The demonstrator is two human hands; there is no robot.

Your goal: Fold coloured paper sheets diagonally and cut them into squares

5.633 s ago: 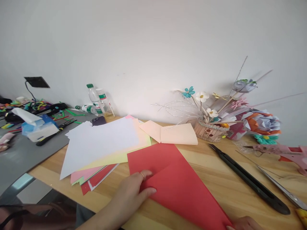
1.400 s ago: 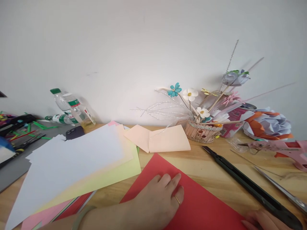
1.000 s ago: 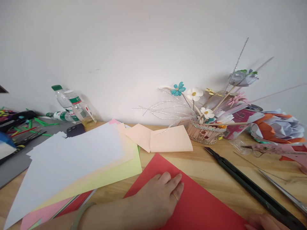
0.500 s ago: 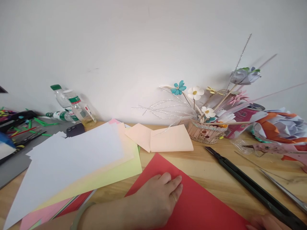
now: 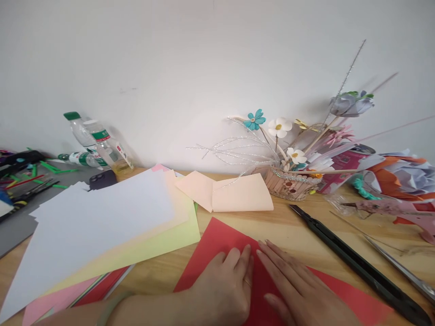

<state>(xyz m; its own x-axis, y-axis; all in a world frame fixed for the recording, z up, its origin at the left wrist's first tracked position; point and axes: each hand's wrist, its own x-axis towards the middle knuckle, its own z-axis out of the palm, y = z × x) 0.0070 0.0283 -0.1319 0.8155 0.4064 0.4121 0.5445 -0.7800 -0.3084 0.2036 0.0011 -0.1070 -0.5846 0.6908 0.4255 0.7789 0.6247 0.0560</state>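
A red paper sheet lies on the wooden table in front of me. My left hand rests flat on it, fingers stretched out, a ring on one finger. My right hand lies flat on the same sheet just to the right, fingers extended and pointing up-left, almost touching the left fingertips. Neither hand grips anything.
A fanned stack of white, yellow and pink paper lies at left, a folded peach sheet behind. A black utility knife and scissors lie at right. A basket of paper flowers, bottles and a pink glue gun line the wall.
My right hand has moved from the lower right corner onto the red sheet beside my left hand. The left hand stays pressed flat, and the view has shifted slightly.
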